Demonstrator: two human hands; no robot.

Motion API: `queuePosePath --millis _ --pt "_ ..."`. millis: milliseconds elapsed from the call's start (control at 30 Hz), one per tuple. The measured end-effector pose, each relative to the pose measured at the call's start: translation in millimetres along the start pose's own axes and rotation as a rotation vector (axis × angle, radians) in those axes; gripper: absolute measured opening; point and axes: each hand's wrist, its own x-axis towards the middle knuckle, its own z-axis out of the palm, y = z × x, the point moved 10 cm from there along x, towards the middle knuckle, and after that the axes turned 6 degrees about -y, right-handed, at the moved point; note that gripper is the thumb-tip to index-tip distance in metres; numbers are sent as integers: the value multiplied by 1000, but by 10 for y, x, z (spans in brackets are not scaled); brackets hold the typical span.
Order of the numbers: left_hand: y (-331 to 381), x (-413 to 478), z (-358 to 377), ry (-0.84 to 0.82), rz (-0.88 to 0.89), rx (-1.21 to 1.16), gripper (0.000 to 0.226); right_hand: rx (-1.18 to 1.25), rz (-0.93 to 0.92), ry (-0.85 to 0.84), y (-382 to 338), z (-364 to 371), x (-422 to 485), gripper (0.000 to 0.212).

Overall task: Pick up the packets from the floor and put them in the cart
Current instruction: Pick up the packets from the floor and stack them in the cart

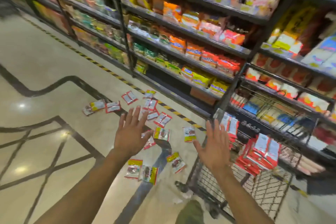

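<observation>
I had two hands out in front of me and neither held anything. My left hand (pixel 130 132) hung over the scatter, palm down, all five fingers straight and fanned apart. My right hand (pixel 214 149) was the same, fingers spread wide and empty, in front of the near corner of the cart (pixel 209 178).

The packets (pixel 162 119) lay loose on the floor (pixel 45 82), between me and the foot of the shelves (pixel 124 29). I counted at least thirteen. Three lay nearest me. Two yellow-topped ones lay between my hands. One red one was half hidden behind my left fingers. At least seven more lay farther out, toward the striped tape (pixel 171 109). The ones at the far left overlapped and were blurred, so I could not tell whether there was one or two.

There was one cart, black wire, standing to my right against the shelving. Inside it lay a stack of red packets (pixel 261 152), too smeared for me to count.
</observation>
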Motion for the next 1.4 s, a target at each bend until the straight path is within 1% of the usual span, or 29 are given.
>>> queuePosePath --millis 167,233,300,433,533,633,767,933,1033,1267,1400 --pt "-1156 -865 -254 -8 -110 -15 78 26 -65 -19 -1071 162 -436 103" --pt "-1441 -1052 -279 -4 -133 -41 78 32 -87 -28 -1389 218 -550 106" --pt "-1632 -1151 -238 -15 -146 -60 80 21 -120 -54 -1644 292 -617 102" --pt "-1822 -1185 -59 -35 -171 -87 79 -26 -160 -107 -1950 512 -621 92" --pt "-1849 -1061 166 -88 -156 -87 80 -17 -164 -104 -2051 721 -536 95" --pt "-1823 -833 418 -150 -132 -67 81 -5 -165 -149 -2058 1021 -371 99" --pt "-1810 -457 825 -227 -120 -38 81 15 -147 -217 -2018 1453 -59 95" --pt "-1800 86 1500 -331 -90 -16 88 55 -164 -270 -1977 2108 420 92" --pt "-1821 469 1995 -330 -58 -23 87 53 -148 -288 -1896 2645 739 91" --pt "-1955 1179 3680 -410 -21 -29 80 44 -150 -331 -1615 4287 1287 91" --pt "-2033 1334 4769 -490 -8 -78 78 37 -141 -340 -1439 5295 1443 87"
